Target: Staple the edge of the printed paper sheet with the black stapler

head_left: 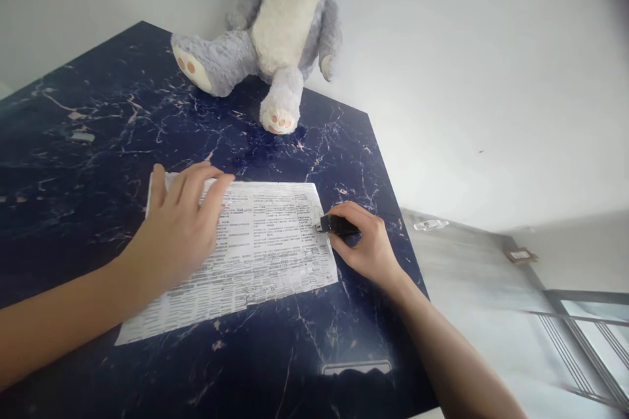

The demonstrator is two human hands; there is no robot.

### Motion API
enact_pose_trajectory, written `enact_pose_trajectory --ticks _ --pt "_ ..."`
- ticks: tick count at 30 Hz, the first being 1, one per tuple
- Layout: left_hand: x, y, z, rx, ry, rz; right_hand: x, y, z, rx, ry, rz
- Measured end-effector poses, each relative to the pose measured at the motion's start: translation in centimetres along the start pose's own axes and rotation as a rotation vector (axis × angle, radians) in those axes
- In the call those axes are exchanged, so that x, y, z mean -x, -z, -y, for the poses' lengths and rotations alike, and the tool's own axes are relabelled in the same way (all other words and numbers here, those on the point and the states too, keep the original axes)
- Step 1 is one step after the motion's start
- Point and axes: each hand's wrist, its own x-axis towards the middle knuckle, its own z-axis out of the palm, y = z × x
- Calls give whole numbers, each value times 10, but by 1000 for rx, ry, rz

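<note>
A printed sheet of paper [265, 242], covered in small dark text, lies on the dark blue marbled table. My left hand [181, 222] rests on the sheet's left part, palm down with fingers apart, some fingertips at its far edge. At the sheet's right edge, my right hand [366, 242] is closed around a small black stapler [339, 225]. The stapler's metallic front end sits over the paper's right margin. My fingers hide part of its body, and whether more sheets lie beneath the top one I cannot tell.
A grey and cream plush toy [285, 33] sits at the table's far corner against the white wall. A small pale piece [82, 137] lies at the left of the table [122, 98]. Near the front edge is a pale-rimmed flat object [356, 367]. Right of the table, a clear wrapper [431, 225] lies on the floor.
</note>
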Motion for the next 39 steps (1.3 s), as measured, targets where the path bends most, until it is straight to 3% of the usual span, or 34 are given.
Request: enact_pose_trajectory --ticks 2,4,7,10,17,21,27,34,39 --pt "6 -2 -8 112 -123 39 0 0 2 2 -7 19" --pt "13 -6 -16 253 -269 154 0 1 5 -3 7 48" --pt "22 -11 -23 397 -359 276 2 1 8 15 37 109" --pt "25 -11 -24 412 -372 298 3 -1 4 45 47 134" --pt "24 -4 -34 326 -428 270 5 -10 2 -36 18 -13" --pt "23 -7 -38 347 -477 280 5 -10 11 -19 14 21" --pt "29 -11 -38 359 -405 297 10 -10 23 -25 -58 33" --pt "29 -8 -36 405 -385 299 13 -18 19 63 85 46" --pt "31 -7 -33 386 -389 326 13 -18 19 114 76 76"
